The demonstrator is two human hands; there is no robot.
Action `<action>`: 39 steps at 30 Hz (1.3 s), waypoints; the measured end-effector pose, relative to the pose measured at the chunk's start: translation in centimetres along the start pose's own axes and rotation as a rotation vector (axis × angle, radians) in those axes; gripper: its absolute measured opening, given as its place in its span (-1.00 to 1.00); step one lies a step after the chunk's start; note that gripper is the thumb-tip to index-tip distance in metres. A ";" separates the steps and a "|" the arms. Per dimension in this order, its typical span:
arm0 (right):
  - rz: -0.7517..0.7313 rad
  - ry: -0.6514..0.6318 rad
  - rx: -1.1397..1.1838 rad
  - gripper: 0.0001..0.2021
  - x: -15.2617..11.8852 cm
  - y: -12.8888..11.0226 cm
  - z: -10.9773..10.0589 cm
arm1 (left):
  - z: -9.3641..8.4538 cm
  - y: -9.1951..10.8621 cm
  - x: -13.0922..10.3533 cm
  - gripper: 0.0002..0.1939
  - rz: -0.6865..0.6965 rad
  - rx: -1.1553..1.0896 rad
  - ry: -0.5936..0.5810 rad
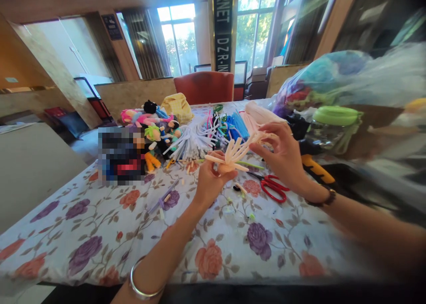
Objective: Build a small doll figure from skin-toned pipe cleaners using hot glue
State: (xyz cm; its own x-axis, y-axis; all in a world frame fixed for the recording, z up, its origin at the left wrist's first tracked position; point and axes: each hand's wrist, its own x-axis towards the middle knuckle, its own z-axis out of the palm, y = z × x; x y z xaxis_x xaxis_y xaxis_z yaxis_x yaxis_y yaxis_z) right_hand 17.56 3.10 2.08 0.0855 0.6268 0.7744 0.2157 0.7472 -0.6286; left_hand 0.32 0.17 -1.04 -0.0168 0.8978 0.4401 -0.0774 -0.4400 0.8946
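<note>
My left hand (214, 179) is closed around a bundle of cream-coloured pipe cleaners (234, 152), bent and gathered at the base with several strands fanning upward. At the bundle's upper right, my right hand (282, 157) has its thumb and fingers curled about the far strands; its exact grip is partly hidden. Beneath the right hand lie red-handled scissors (274, 188), blades pointing left. A green pipe cleaner (254, 164) rests behind the left hand. Small cut scraps (240, 187) are scattered on the flowered tablecloth (140, 237).
White pipe cleaners (195, 140) are heaped behind my hands, with blue ones (237, 125) beside them. Colourful pipe-cleaner dolls (153, 133) crowd the back left. A green-lidded jar (333, 128) and plastic bags (346, 73) stand right. A red chair (204, 88) faces the table.
</note>
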 end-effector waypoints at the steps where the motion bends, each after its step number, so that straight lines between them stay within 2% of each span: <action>1: 0.040 -0.002 0.063 -0.64 -0.1 0.1 0.1 | 0.0 0.1 0.0 -0.66 0.027 -0.007 -0.008; 3: 0.129 -0.027 0.187 -0.56 -0.2 0.2 0.3 | 0.1 0.2 0.0 -0.67 0.080 -0.019 -0.013; 5: 0.229 -0.105 0.290 -0.54 -0.3 0.1 0.3 | 0.1 0.4 -0.1 -0.67 0.120 -0.016 0.003; 8: 0.357 -0.238 0.402 -0.61 -0.5 -0.2 0.3 | 0.1 0.7 -0.2 -0.68 0.198 0.002 0.029; 10: 0.391 -0.287 0.446 -0.68 -0.8 -0.4 0.2 | 0.1 0.8 -0.3 -0.71 0.265 0.028 0.034; 15: 0.342 -0.321 0.479 -0.75 -1.1 -0.4 -0.3 | 0.0 0.8 -0.3 -0.66 0.401 0.144 0.015; 20: 0.307 -0.282 0.481 -0.78 -1.2 -0.3 -0.7 | -0.1 0.5 -0.2 -0.63 0.502 0.195 -0.009; 28: 0.241 -0.240 0.457 -0.88 -1.6 -0.5 -1.0 | -0.1 0.4 -0.3 -0.71 0.587 0.293 0.012; 39: 0.223 -0.182 0.386 -0.87 -1.9 -1.4 -1.4 | -0.2 1.0 -0.5 -0.74 0.645 0.408 0.025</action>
State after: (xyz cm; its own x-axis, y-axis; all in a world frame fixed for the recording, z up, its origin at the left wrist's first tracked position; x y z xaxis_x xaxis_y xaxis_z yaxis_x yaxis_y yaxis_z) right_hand 18.45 0.57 1.58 -0.0907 0.7839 0.6142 -0.1683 0.5958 -0.7853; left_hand 0.04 -0.71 -0.42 0.0434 0.4585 0.8876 0.3299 -0.8452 0.4205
